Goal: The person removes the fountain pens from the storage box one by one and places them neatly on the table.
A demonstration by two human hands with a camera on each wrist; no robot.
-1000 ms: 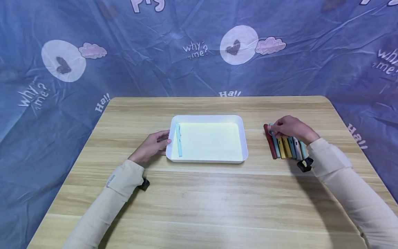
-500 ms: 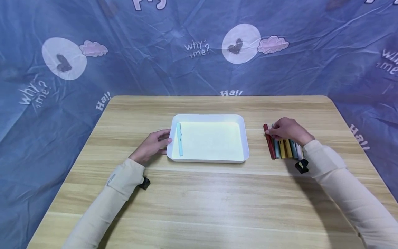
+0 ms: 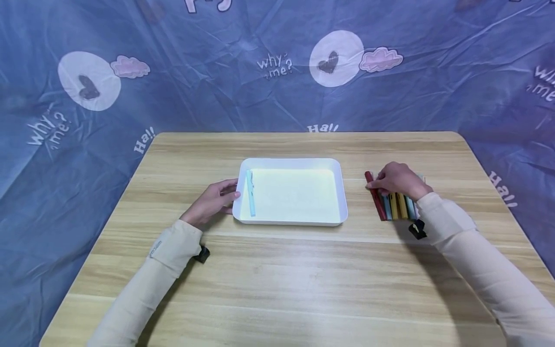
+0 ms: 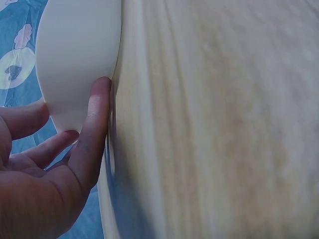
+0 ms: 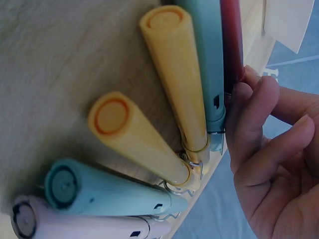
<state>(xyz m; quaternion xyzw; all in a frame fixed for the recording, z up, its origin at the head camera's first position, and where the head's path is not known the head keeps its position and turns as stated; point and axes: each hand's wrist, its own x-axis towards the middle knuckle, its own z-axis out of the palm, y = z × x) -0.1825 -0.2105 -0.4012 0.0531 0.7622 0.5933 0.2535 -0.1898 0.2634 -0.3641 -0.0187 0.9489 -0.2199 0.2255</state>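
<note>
My left hand (image 3: 211, 203) rests at the left end of a white rectangular tray (image 3: 299, 224). Its fairly straight fingers touch the tray's outer wall (image 4: 79, 55) in the left wrist view. Inside the tray, near that end, lies a light blue pen (image 3: 251, 195). Over at the right, my right hand (image 3: 400, 179) pinches the dark red pen (image 3: 376, 200), leftmost of a row. Thumb and fingertips meet at that pen's far part, partly hidden by the fingers in the right wrist view. Close beside it lies a teal pen (image 5: 207, 59).
The row continues rightward with yellow pens (image 5: 174, 69), another teal pen (image 5: 109, 191) and a pale lilac pen (image 5: 84, 224), partly under my right hand and wrist. A wooden table (image 3: 277, 289) bears everything. Behind it hangs a blue printed cloth (image 3: 195, 86).
My right hand has shifted left from the bluish pens to the red pen. The red pen's far end has tilted slightly left. My left hand and the tray stay put.
</note>
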